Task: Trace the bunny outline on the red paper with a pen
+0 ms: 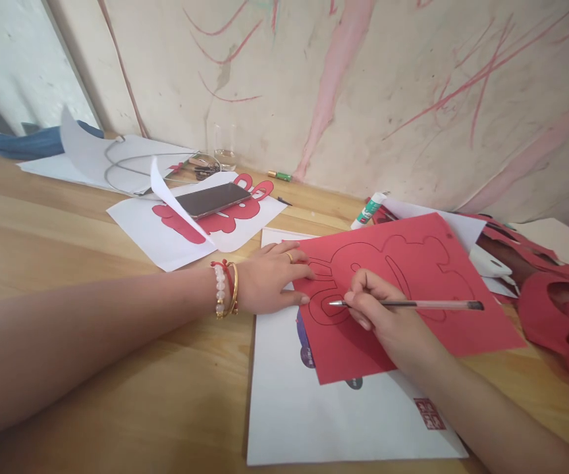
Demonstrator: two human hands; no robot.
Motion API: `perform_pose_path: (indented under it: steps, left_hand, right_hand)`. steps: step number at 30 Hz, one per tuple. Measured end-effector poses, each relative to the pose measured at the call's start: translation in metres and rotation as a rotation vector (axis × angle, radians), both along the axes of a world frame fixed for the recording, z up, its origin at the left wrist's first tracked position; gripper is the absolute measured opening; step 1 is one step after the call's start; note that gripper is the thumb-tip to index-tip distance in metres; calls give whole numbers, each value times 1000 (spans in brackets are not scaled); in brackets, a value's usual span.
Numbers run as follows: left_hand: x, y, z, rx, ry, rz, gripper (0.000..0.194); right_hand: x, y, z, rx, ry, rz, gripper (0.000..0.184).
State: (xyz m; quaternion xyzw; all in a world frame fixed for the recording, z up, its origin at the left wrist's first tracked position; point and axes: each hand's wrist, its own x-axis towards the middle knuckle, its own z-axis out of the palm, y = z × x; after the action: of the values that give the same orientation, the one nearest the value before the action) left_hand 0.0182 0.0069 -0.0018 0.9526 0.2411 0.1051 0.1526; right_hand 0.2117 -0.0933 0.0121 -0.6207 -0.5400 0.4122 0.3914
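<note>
A sheet of red paper (363,355) lies at a slant on a white pad (284,408). Dark ink lines on it form a rabbit-like outline with long ears toward the left. My left hand (274,276) lies flat with fingers stretched over the sheet's left edge. In my right hand (380,313) is a ballpoint pen (433,305), pinched near its tip, its shaft pointing right. The tip is over an ear outline; whether it touches the paper I cannot tell. My right hand covers part of the drawing.
A phone (220,199) rests on white paper with a red rabbit cut-out (247,209) at the back left. A glue stick (368,210) stands behind the red sheet. Red paper scraps (556,316) pile up at right. A drinking glass (225,148) is by the wall.
</note>
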Motion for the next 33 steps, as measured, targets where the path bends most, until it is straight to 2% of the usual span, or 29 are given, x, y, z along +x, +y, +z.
perform_pose_path:
  steps: [4,7,11,14,18,20,25,30,33]
  left_hand:
    - [1,0,2,79,-7,37,31]
    - [2,1,2,113,-36,-10,24]
    - [4,2,2,77,-9,-80,20]
    - [2,2,6,-5,40,-76,32]
    - [-2,1,12,-99,118,-90,72]
    - [-3,0,13,-109,138,-98,82]
    - [-4,0,11,-112,144,-95,83]
    - [-5,1,10,-89,127,-114,85]
    - [-5,2,10,-62,119,-134,81]
  right_hand:
    - [-4,-5,1,-35,87,-17,28]
    - [-6,-7,3,-44,123,-19,28]
    - [-7,-9,5,-66,141,-17,29]
    - [-7,-9,6,-86,143,-9,28]
    - [-3,-6,3,-81,104,5,26]
    - [-1,-3,2,-58,78,11,26]
    - [1,7,1,-33,26,38,25]
    - [-7,10,4,-28,10,-3,25]
    - [-13,11,5,-4,-41,53,23]
